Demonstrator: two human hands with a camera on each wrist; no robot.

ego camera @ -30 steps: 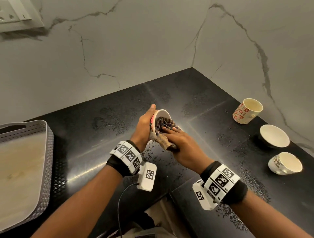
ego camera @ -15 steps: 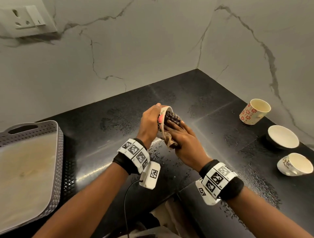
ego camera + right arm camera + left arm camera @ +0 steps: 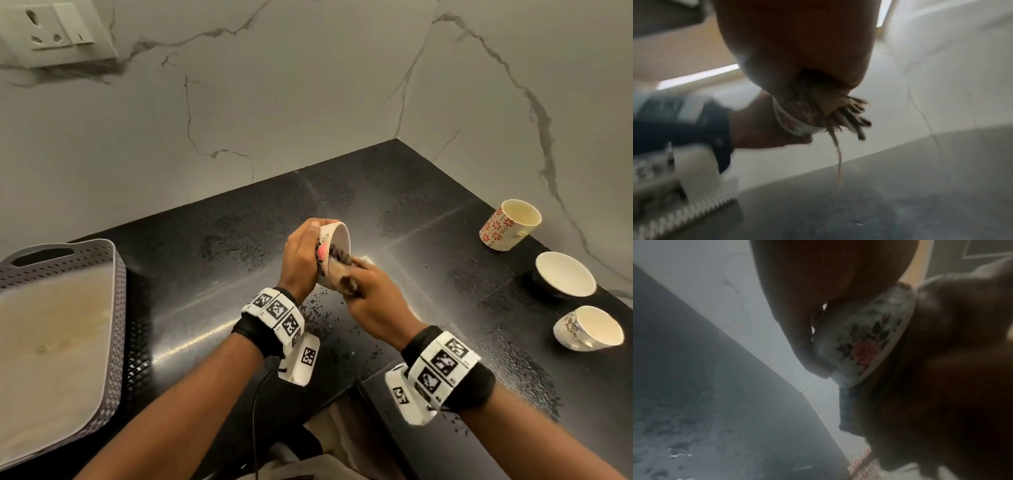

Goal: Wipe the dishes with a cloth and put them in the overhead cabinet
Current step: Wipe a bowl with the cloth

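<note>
My left hand [image 3: 303, 255] grips a small white bowl with a rose pattern [image 3: 337, 240], tilted on its side above the black counter, mouth facing right. In the left wrist view the floral bowl [image 3: 861, 344] sits between my fingers. My right hand [image 3: 373, 294] holds a brown checked cloth [image 3: 342, 274] bunched inside the bowl's mouth. The right wrist view shows the cloth's frayed fringe [image 3: 840, 116] hanging below my hand, against the bowl rim [image 3: 795, 126].
On the right of the counter [image 3: 239, 240] stand a red-flowered mug [image 3: 507, 224], a white bowl with a dark outside [image 3: 563, 279] and a patterned cup [image 3: 587, 329]. A grey perforated tray [image 3: 116, 308] lies at the left. Marble walls meet at the back corner; a socket [image 3: 54, 32] is top left.
The bowl has tipped further onto its side. My right hand has shifted round its mouth with the cloth. The head view has risen a little.
</note>
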